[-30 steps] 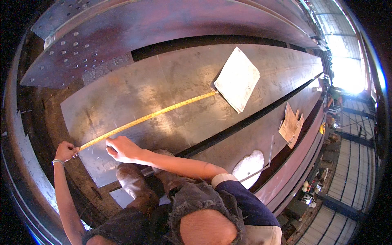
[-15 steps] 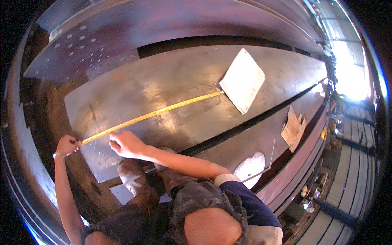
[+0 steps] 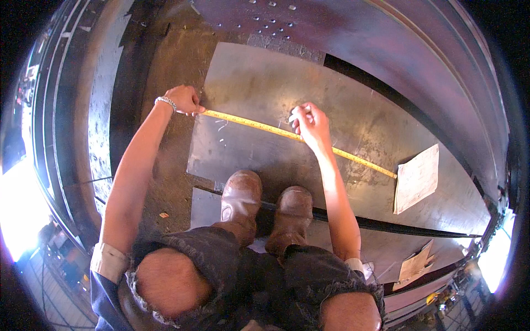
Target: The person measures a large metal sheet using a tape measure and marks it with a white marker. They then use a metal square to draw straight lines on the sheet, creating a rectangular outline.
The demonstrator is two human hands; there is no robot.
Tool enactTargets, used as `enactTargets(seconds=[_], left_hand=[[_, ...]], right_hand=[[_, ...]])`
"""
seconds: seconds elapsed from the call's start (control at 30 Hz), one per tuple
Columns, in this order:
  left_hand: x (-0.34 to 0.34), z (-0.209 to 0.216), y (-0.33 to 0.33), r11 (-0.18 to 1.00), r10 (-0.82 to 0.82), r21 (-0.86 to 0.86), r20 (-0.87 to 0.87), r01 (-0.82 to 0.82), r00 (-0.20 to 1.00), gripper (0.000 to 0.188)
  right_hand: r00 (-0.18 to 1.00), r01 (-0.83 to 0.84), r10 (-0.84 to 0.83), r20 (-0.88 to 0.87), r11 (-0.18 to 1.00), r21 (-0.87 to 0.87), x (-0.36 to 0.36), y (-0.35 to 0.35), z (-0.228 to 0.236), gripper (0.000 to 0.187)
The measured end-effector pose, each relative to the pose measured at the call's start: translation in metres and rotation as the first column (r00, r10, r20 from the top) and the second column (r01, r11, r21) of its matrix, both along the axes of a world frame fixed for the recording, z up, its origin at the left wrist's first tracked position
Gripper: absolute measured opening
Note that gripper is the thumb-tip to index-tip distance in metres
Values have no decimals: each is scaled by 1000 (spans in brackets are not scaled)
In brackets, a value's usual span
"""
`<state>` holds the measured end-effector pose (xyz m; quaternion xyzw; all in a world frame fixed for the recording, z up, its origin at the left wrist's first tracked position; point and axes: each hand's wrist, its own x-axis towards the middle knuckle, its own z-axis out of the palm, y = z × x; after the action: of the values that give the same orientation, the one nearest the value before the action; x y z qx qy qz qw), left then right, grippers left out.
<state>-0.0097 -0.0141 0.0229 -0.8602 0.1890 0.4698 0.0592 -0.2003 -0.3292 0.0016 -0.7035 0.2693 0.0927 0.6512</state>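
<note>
- I see my left hand [image 3: 185, 100] at the left edge of a big metal plate [image 3: 265, 71], thumb and fingers pinching the end of a yellow tape [image 3: 251, 123].
- The tape lies stretched across the plate, running from that pinch toward the right and slanting down to the edge of a sheet of paper [image 3: 417, 179].
- My right hand [image 3: 312, 126] is over the middle of the tape, fingers curled around a small pale piece [image 3: 300, 112]; it is too blurred for me to name.
- That hand covers a short stretch of the tape, and I can't tell whether it touches it.
- On my left wrist I make out a bracelet [image 3: 167, 102].
- Two brown boots [image 3: 241, 198] stand at the near edge of the plate, side by side, below and between my hands.
- Past a dark gap, toward the lower right, a torn piece of cardboard [image 3: 414, 266] lies on another plate [image 3: 381, 251].
- Beyond the far edge I see a large beam [image 3: 342, 30] with holes in it.
</note>
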Motion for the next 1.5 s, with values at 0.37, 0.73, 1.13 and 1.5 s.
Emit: enactTargets(seconds=[0.37, 0.73, 1.13, 1.5], left_hand=[[3, -8, 3, 999, -22, -41, 19, 23, 1000, 39], [2, -3, -1, 999, -45, 5, 22, 45, 999, 34], [2, -8, 4, 999, -21, -34, 37, 22, 999, 41], [5, -13, 7, 998, -32, -47, 20, 33, 999, 43]], right_hand=[[981, -192, 192, -1, 980, -46, 1, 5, -2, 16], [947, -311, 320, 16, 931, -194, 1, 19, -14, 18], [956, -289, 294, -2, 939, -186, 3, 21, -15, 17], [944, -321, 330, 7, 923, -213, 4, 27, -16, 18]])
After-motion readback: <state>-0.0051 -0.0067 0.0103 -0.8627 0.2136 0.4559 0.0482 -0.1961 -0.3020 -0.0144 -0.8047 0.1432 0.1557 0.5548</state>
